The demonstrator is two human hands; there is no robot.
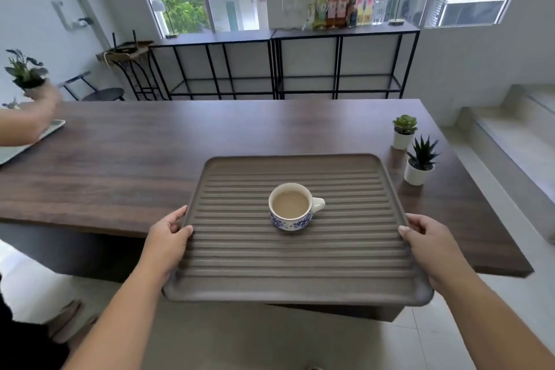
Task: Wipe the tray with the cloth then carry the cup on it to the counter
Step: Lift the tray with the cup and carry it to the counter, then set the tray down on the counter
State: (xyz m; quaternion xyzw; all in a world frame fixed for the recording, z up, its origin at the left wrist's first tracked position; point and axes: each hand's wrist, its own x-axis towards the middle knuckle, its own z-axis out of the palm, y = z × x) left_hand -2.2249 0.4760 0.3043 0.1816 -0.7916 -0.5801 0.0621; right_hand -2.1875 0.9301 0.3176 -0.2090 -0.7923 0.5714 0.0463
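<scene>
A grey-brown ribbed tray (pixel 294 267) is held level in front of me, its far part over the dark wooden counter (pixel 126 165). On its middle stands a white cup with a blue flower pattern (pixel 292 207), filled with a milky drink, handle to the right. My left hand (pixel 169 234) grips the tray's left rim, thumb on top. My right hand (pixel 426 240) grips the right rim the same way. No cloth is in view.
Two small potted plants (pixel 413 149) stand on the counter just right of the tray. At the far left another person's hand (pixel 39 105) holds a potted plant above a pale tray (pixel 45 134). A black shelf with bottles (pixel 339 9) stands by the windows.
</scene>
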